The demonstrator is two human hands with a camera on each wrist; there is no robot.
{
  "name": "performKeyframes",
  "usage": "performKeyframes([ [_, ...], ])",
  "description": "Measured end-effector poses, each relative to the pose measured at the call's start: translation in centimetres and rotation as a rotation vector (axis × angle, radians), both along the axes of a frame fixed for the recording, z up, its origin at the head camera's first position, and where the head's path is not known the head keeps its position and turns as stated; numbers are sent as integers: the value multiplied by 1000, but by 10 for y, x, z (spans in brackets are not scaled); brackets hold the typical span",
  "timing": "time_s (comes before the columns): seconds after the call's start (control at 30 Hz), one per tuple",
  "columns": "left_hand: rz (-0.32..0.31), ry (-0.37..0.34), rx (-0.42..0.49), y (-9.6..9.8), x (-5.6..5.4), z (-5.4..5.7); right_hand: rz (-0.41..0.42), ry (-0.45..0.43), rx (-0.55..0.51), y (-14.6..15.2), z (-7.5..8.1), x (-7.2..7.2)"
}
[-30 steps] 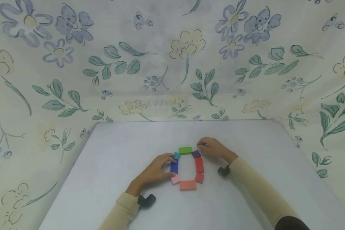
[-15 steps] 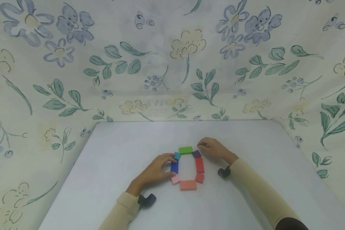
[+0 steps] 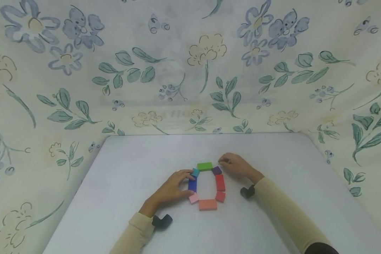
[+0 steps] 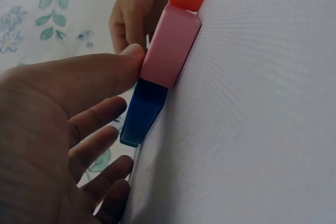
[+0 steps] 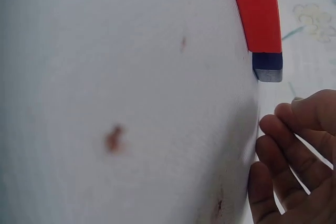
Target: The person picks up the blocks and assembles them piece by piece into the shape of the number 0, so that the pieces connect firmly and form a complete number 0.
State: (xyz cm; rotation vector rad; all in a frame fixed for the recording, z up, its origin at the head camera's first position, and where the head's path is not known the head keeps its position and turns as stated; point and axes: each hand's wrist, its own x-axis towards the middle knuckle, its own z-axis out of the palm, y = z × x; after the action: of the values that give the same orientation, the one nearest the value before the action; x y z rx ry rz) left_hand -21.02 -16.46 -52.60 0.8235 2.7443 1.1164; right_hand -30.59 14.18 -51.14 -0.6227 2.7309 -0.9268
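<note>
Colored blocks form a ring on the white table. On its left side, my left hand [image 3: 171,187] spans a light-blue block [image 3: 195,172], a dark blue block [image 3: 192,184] and a pink block [image 3: 194,198]. The thumb tip lies at the pink block [image 4: 170,45] in the left wrist view, while the other fingers, relaxed, lie along the dark blue one [image 4: 144,109]. Beyond the ring's far right corner rests my right hand [image 3: 236,164], its fingers loosely bent and holding nothing. Nearest to it is a purple block [image 3: 217,170], with a green block [image 3: 204,166] left of that.
A long red block [image 3: 220,182] and a small red block [image 3: 220,197] make up the ring's right side. An orange block [image 3: 207,204] closes its near end. Floral cloth [image 3: 177,106] rises behind the white table [image 3: 130,158] and along its sides.
</note>
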Motion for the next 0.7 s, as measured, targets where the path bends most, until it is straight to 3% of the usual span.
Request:
performKeyframes([
  [0.23,-21,3,60,0,-3,-1,-48,-33,-8,4,-3,0],
  [0.37,4,-63,114,1,-3,-1,-71,-53,-20,7,-5,2],
  [0.57,207,-194,152,-2,-4,4,-87,-37,-71,14,-1,5],
  [0.63,276,-216,149,-7,-5,5,-79,-32,-73,18,0,7],
  [0.7,308,-226,136,-14,-3,3,-76,-43,-69,26,-1,13],
])
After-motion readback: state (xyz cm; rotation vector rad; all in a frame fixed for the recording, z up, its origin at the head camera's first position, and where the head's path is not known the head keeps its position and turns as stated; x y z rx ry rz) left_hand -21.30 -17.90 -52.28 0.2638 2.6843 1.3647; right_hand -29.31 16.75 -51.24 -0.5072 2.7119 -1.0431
